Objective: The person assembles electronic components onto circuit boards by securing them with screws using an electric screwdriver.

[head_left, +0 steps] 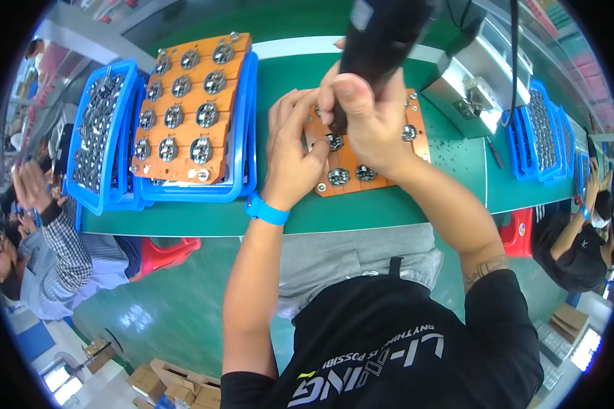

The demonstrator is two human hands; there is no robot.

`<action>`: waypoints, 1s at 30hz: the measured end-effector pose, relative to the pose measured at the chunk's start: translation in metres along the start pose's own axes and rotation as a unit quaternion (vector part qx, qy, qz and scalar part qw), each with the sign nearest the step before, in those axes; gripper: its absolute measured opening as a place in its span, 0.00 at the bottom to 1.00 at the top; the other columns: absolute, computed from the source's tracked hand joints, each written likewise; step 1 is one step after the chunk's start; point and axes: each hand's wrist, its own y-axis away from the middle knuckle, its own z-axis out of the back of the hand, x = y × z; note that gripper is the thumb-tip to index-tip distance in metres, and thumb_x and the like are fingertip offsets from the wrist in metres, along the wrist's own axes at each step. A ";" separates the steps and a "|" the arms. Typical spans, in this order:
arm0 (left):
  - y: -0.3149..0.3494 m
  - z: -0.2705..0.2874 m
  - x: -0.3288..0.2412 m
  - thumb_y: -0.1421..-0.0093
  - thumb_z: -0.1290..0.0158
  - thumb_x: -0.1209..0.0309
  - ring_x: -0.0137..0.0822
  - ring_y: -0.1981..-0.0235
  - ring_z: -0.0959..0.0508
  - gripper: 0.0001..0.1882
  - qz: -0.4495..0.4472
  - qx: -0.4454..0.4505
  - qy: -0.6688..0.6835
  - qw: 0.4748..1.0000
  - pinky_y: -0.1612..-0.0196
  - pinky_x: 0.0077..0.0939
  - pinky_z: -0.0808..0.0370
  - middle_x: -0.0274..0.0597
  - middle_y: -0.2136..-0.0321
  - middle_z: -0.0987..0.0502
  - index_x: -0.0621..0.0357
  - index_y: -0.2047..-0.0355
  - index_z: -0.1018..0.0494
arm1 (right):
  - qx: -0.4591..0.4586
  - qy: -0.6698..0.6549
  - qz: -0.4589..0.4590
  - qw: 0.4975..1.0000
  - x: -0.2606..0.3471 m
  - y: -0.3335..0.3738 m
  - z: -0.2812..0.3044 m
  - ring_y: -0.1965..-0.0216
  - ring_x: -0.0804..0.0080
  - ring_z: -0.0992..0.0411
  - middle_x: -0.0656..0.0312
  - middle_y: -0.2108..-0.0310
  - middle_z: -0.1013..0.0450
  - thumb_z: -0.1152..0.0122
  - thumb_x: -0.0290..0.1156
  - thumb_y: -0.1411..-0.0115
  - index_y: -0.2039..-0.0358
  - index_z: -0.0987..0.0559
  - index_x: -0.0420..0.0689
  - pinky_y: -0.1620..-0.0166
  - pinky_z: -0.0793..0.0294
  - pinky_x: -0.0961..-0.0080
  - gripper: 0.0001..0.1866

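Note:
My right hand (372, 126) is wrapped round a black electric screwdriver (382, 48). Its tip points down at a small round part (334, 142) with silver and black pieces. That part sits in an orange fixture board (348, 186) lying on the green table. More of these round parts show along the board's near edge and at its right side; the hand and screwdriver hide its middle. At the board's left edge rests my left hand (295, 146), fingers stretched forward and thumb over the board. A blue band (269, 209) circles the left wrist.
Left, a second orange board (189, 126) full of round parts lies on blue trays (249, 136). Beyond stands a blue bin (99, 198) of small parts. A metal box-shaped device (457, 88), a thin tool (495, 153) and blue trays (542, 174) are right. People sit on both sides.

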 end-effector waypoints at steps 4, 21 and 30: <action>0.001 -0.002 -0.005 0.55 0.51 0.84 0.56 0.38 0.34 0.33 0.031 0.014 0.013 0.999 0.33 0.46 0.38 0.51 0.46 0.28 0.58 0.44 0.28 | -0.004 -0.008 0.040 0.999 0.002 -0.004 0.008 0.80 0.86 0.32 0.65 0.73 0.28 0.40 0.35 0.31 0.49 0.35 0.39 0.77 0.33 0.86 0.19; 0.002 0.005 0.003 0.52 0.47 0.86 0.48 0.36 0.33 0.33 0.059 0.034 0.058 0.996 0.32 0.39 0.37 0.50 0.42 0.29 0.61 0.42 0.29 | -0.237 0.222 0.145 0.935 0.106 -0.047 0.137 0.87 0.76 0.36 0.62 0.83 0.34 0.54 0.52 0.26 0.46 0.35 0.41 0.84 0.36 0.81 0.25; 0.004 0.005 0.001 0.53 0.47 0.86 0.50 0.37 0.32 0.31 0.047 0.026 0.036 0.998 0.33 0.40 0.36 0.50 0.42 0.28 0.62 0.44 0.28 | -0.174 0.223 0.050 0.958 0.107 -0.035 0.141 0.85 0.71 0.37 0.59 0.80 0.36 0.64 0.55 0.25 0.43 0.38 0.42 0.76 0.32 0.70 0.28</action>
